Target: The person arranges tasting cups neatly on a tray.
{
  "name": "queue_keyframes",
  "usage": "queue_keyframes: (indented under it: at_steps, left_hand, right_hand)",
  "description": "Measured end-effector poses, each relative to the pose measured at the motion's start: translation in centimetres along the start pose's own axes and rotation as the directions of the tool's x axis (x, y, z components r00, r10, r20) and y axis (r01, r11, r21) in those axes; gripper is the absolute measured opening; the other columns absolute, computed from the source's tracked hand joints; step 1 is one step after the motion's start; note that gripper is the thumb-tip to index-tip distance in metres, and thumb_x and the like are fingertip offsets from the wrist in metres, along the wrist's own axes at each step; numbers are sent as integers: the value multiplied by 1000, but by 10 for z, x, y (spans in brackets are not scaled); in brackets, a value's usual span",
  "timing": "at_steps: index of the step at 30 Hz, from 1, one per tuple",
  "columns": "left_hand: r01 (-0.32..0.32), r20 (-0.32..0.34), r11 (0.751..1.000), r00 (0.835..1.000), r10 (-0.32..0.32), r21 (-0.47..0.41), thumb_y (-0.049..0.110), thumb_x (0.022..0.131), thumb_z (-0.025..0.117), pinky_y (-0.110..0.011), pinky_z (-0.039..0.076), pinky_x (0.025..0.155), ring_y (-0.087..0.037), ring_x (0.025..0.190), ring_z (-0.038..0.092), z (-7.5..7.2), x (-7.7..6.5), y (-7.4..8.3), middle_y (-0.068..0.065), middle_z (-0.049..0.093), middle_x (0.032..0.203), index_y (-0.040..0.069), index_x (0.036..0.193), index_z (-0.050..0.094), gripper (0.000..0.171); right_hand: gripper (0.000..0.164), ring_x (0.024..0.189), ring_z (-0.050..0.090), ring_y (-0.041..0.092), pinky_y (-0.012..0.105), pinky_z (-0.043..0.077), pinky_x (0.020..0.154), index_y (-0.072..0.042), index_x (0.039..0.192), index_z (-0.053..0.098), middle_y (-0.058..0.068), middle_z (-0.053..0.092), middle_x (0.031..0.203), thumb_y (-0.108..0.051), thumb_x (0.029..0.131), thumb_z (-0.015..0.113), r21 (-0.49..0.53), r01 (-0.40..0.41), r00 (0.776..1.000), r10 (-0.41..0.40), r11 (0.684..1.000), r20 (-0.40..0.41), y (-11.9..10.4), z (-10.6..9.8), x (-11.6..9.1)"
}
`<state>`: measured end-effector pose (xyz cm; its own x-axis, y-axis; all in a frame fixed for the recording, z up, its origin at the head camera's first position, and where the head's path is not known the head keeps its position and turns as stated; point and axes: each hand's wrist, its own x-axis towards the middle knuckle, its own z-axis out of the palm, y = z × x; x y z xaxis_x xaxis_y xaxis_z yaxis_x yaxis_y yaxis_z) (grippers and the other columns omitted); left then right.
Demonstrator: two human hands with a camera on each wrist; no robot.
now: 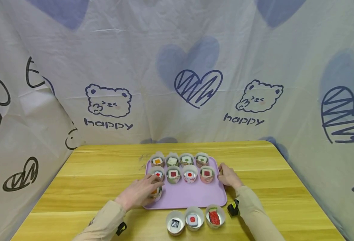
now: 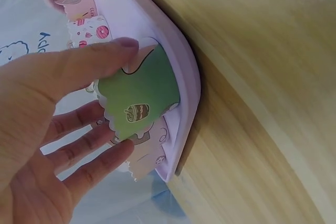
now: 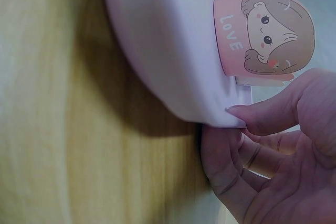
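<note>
My left hand (image 1: 143, 190) is at the front left corner of the pink tray (image 1: 192, 194). Its thumb and fingers straddle a green paper cup (image 2: 149, 90) with a drink-cup print, holding it by the sides low in that corner. An orange-and-white piece (image 1: 155, 192) shows inside this cup in the head view, partly hidden by the fingers. With thumb above and fingers below, my right hand (image 1: 228, 175) pinches the tray's right rim (image 3: 226, 121). Close by that thumb stands a pink paper cup (image 3: 262, 38) printed with a girl's face and "LOVE".
Two rows of paper cups (image 1: 173, 180) with small coloured pieces fill the tray's back half. On the wooden table (image 1: 89, 177), in front of the tray, stand three more cups: one with a black piece (image 1: 175, 223), one with a red-and-white piece (image 1: 192, 219), one with a red piece (image 1: 214, 217).
</note>
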<state>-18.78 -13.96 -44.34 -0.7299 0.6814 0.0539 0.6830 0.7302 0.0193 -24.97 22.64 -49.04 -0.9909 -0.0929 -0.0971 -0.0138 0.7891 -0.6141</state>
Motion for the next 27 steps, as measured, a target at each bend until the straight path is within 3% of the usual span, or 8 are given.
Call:
queue_keyframes:
  at_steps: [4,12,19,27]
  left_hand:
    - [-9,-22,999,1000,10,41,35,83,80,-38,60,67,-28,110,64,0,-2,0,-9,61,131,13,135,62,59]
    - [-40,-96,995,994,49,94,43,80,80,-40,61,79,-26,115,62,1,-7,0,-6,63,129,12,131,64,61]
    - [-81,-159,997,984,79,-8,40,88,70,-51,52,103,-27,124,60,2,-13,2,-9,63,135,12,131,64,51]
    - [-144,-230,985,966,118,-98,29,82,71,-42,54,101,-20,118,63,3,-15,7,-4,66,128,12,127,64,49]
  right_hand:
    - [22,70,54,22,30,45,60,4,108,51,11,54,79,-1,87,56,4,-7,1000,7,1000,5,0,0,0]
    - [22,70,54,22,29,44,59,4,107,51,11,54,79,0,87,56,5,-4,1000,4,1000,3,0,0,0]
    - [22,70,53,21,28,43,60,4,107,51,10,54,79,0,85,56,9,3,1000,-3,1000,-4,0,0,-1]
    - [23,70,54,21,27,44,60,4,107,52,10,55,80,0,85,56,13,7,1000,-7,1000,-9,-1,0,0]
